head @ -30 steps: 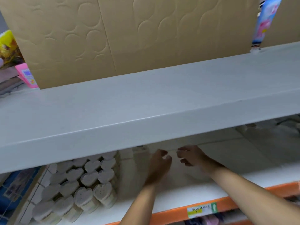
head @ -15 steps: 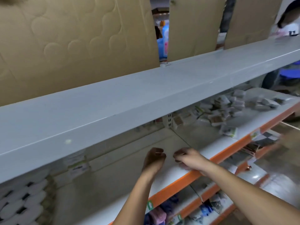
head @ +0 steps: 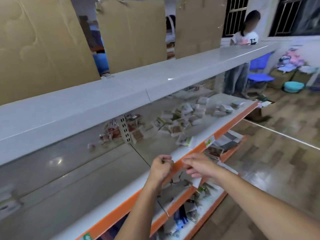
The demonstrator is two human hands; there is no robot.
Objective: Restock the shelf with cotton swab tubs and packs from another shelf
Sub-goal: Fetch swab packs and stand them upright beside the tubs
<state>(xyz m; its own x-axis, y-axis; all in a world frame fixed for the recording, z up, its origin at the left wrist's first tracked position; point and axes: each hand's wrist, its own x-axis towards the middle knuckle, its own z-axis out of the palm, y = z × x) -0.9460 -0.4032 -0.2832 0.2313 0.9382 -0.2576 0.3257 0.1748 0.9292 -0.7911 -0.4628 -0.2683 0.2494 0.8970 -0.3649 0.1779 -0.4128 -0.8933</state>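
The packs (head: 180, 118) strewn far right on the shelf (head: 199, 146) are too blurred to read, the white goods (head: 7, 201) at left are edge-cut, and the top shelf (head: 103, 101) hides the rear.

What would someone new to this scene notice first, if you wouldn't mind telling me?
Probably the two bare hands at bottom centre: the left hand pinches a thin pale stick while the right hand hovers beside it. Behind them, a jumble of small white packets litters the orange-edged white shelf, under a long grey shelf board.
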